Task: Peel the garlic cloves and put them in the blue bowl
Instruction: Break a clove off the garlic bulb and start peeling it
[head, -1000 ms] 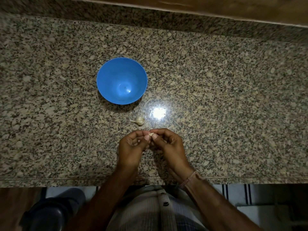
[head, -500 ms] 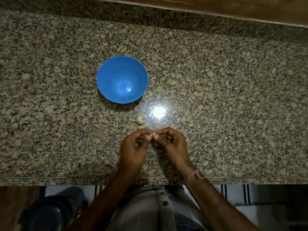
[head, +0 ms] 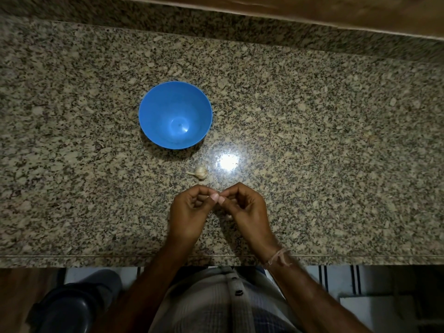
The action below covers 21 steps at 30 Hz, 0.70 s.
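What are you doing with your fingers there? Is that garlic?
A person is peeling garlic at a granite counter. The left hand and the right hand both pinch a tiny garlic clove between their fingertips, so it is mostly hidden. A small garlic bulb lies on the counter just beyond the hands. The blue bowl behind it has nothing in it yet.
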Tool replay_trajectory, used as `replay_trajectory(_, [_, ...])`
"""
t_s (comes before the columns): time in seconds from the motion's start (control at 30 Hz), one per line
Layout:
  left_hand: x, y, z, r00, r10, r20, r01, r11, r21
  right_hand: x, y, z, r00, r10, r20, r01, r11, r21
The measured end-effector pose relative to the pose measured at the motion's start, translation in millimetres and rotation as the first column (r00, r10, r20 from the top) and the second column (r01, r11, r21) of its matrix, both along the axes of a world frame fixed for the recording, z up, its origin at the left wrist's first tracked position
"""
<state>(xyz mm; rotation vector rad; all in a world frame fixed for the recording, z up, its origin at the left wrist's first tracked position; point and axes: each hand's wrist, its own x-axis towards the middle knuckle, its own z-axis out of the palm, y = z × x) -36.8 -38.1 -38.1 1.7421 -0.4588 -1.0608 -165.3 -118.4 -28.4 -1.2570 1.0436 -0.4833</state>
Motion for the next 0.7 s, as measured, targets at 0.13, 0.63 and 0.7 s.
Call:
replay_trajectory(0.13, [-2, -2, 2, 0.986, 0.045, -0.163, -0.044, 0.999, 0.012, 1, 1, -2, 1.000, 0.010, -0.005, -0.010, 0.998, -0.055])
replay_trajectory(0.63, [-9, 2, -3, 0.979, 0.161, -0.126, -0.155, 0.986, 0.061, -8, -2, -22, 0.981, 0.045, -0.191, -0.085, 0.975, -0.206])
replay_trajectory(0.7, [-9, 3, -4, 0.988, 0.141, -0.063, -0.138, 0.989, 0.048, -8, -1, -16, 0.992, 0.062, -0.113, -0.074, 0.992, -0.101])
